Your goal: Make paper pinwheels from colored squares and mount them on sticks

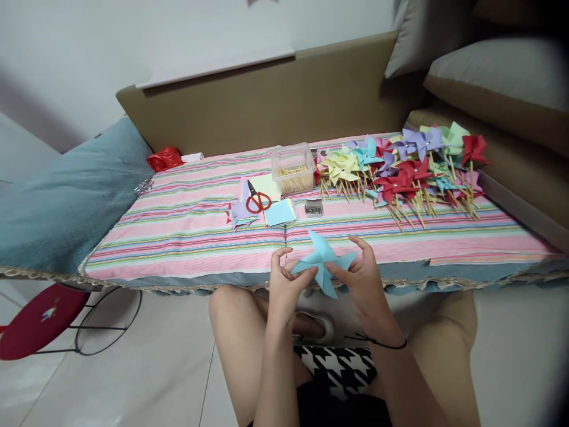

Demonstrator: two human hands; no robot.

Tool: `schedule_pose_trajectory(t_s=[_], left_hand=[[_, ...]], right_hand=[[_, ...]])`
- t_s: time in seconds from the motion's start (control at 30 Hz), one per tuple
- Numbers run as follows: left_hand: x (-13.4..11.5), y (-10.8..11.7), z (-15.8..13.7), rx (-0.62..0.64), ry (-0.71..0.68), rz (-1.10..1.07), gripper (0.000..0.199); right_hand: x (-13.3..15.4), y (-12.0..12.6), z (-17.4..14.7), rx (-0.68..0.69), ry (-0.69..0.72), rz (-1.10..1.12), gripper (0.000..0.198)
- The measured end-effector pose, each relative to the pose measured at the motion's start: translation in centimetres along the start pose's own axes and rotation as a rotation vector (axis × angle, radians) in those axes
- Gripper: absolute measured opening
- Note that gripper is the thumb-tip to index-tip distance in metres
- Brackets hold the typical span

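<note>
Pinching a light-blue paper pinwheel (pixel 320 256) between them, both hands are seen in the head view above the near edge of the striped cloth (pixel 178 216). Left hand (pixel 288 284): thumb pressed near the hub, index finger curled clear. Right hand (pixel 365 286): thumb pressed at the hub's other side, index finger raised off the paper.

Progress: blades appear folded inward; no stick or pin is visible on this piece, so both are judged outstanding. The pile of pinwheels (pixel 395 187) at right, on sticks, several with a bright dot at the hub, is judged finished. Unused stock: sticks (pixel 291 179) in a clear plastic box (pixel 293 155), and paper sheets (pixel 280 213) with scissors (pixel 255 194) lying beside them.

Not verified: fingers behind the paper; the hub, partly covered by the thumbs; the pile's count, owing to overlap; the small box's (pixel 313 203) metallic contents, too small to identify. The right edge is dark.
</note>
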State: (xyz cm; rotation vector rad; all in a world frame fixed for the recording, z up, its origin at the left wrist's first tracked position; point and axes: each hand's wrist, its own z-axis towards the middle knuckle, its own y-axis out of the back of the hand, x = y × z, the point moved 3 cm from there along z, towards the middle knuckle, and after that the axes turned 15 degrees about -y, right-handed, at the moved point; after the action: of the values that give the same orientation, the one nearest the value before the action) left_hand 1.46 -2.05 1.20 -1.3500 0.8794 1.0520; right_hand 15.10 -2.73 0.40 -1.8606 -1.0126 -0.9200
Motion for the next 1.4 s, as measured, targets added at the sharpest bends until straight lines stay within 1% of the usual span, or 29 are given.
schedule_pose_trajectory(t_s=[0.07,0.13,0.2,0.3,0.47,0.57,0.7,0.83,0.93,1.0,1.03,1.07,1.1,1.13,1.2,1.27,1.33,1.4], left_hand=[[-0.1,0.5,0.1,0.094,0.007,0.035,0.061],[-0.2,0.9,0.0,0.157,0.004,0.113,0.058],[-0.1,1.0,0.0,0.188,-0.01,0.191,0.054],[0.2,0.9,-0.1,0.204,-0.027,0.251,0.05],[0.5,1.0,0.0,0.216,-0.038,0.283,0.052],[0.6,1.1,0.0,0.209,-0.02,0.264,0.054],[0.6,1.2,0.1,0.169,0.016,0.245,0.057],[0.5,1.4,0.2,0.141,0.013,0.249,0.06],[0.6,1.9,0.4,0.087,-0.006,0.223,0.061],[0.6,2.4,0.7,0.027,-0.021,0.211,0.061],[0.6,2.7,0.9,-0.01,-0.03,0.208,0.06],[0.6,3.0,1.0,-0.051,-0.042,0.204,0.06],[0.6,3.4,1.1,-0.092,-0.055,0.2,0.06],[0.6,3.8,1.2,-0.131,-0.07,0.192,0.06],[0.4,4.4,1.4,-0.194,-0.098,0.17,0.061],[0.3,4.8,1.4,-0.231,-0.116,0.155,0.06],[0.1,5.1,1.5,-0.251,-0.119,0.149,0.059],[0.0,5.4,1.6,-0.266,-0.113,0.139,0.058]], right_hand=[[-0.2,0.4,0.4,0.063,-0.032,-0.046,0.092],[-0.4,0.7,0.7,0.108,-0.06,-0.113,0.092],[-0.7,0.9,0.8,0.147,-0.09,-0.173,0.092],[-0.8,0.9,0.9,0.18,-0.111,-0.223,0.091],[-0.8,0.7,0.8,0.221,-0.159,-0.218,0.093],[-0.8,0.7,0.9,0.243,-0.187,-0.233,0.092],[-0.8,0.7,1.1,0.248,-0.191,-0.251,0.092],[-0.7,0.3,1.1,0.269,-0.197,-0.269,0.093],[-0.6,0.0,1.8,0.323,-0.177,-0.306,0.086],[-0.6,0.2,3.3,0.337,-0.127,-0.331,0.074],[-0.4,0.4,4.5,0.304,-0.064,-0.368,0.065],[-0.1,0.6,5.9,0.25,0.02,-0.427,0.055],[0.3,0.8,7.4,0.15,0.144,-0.52,0.045],[0.9,0.9,9.1,0.025,0.296,-0.67,0.039],[1.8,0.7,12.5,-0.082,0.393,-0.773,0.034],[2.9,-0.3,15.5,-0.117,0.473,-0.895,0.027],[3.7,-1.7,17.8,-0.091,0.554,-1.047,0.019],[4.2,-3.3,19.3,-0.047,0.623,-1.203,0.015]])
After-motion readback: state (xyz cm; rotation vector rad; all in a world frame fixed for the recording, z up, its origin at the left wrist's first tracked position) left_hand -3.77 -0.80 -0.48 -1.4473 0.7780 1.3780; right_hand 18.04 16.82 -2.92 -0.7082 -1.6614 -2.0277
